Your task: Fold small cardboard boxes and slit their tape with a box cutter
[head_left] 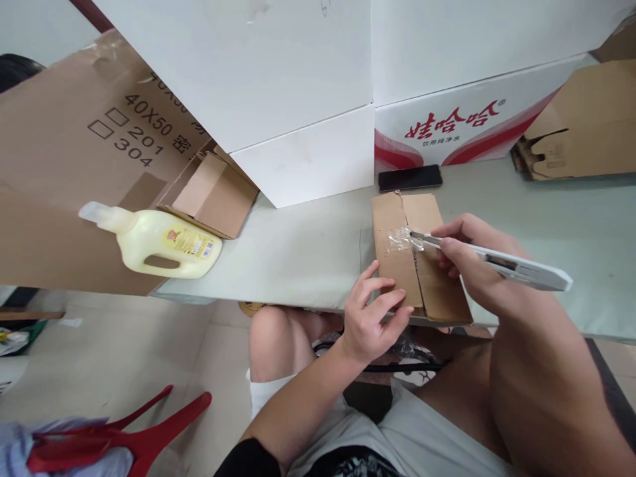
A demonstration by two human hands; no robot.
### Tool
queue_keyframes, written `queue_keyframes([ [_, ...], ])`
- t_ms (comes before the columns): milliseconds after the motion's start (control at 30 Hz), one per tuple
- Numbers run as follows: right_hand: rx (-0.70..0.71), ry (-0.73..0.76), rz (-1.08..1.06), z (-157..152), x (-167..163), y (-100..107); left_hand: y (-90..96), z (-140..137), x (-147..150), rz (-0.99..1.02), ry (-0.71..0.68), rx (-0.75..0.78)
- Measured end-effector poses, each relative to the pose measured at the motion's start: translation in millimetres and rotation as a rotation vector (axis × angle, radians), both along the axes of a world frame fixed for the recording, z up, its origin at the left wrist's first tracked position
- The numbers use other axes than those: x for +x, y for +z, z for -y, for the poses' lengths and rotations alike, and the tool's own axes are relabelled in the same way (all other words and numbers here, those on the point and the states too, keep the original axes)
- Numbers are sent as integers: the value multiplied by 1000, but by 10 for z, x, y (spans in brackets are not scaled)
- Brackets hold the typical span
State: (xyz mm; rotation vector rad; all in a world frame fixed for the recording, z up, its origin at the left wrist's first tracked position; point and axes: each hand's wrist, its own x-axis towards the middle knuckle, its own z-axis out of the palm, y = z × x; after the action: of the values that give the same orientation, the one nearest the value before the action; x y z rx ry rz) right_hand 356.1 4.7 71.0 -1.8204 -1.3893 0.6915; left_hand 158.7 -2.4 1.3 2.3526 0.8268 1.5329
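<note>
A small brown cardboard box point(395, 265) lies at the table's front edge, its flaps meeting along a seam. Clear tape point(399, 240) crosses that seam near the middle. My right hand point(472, 255) grips a white utility knife point(521, 270), with the blade tip at the tape over the seam. Spread fingers of my left hand point(375, 308) rest on the box's near left part and steady it. Just behind the box lies a black phone point(410, 178).
White cartons point(308, 156) stand stacked along the back of the table point(298, 245). To the left are a yellow detergent bottle point(149, 242), an opened small carton point(223, 199) and a large brown carton point(64, 165). Flattened cardboard point(586, 126) sits at right. A red chair point(149, 430) stands lower left.
</note>
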Motion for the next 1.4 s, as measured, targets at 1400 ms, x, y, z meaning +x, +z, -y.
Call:
queue_keyframes([
  [1400, -43, 60, -205, 65, 33, -41, -21, -12, -10, 42, -23, -26],
])
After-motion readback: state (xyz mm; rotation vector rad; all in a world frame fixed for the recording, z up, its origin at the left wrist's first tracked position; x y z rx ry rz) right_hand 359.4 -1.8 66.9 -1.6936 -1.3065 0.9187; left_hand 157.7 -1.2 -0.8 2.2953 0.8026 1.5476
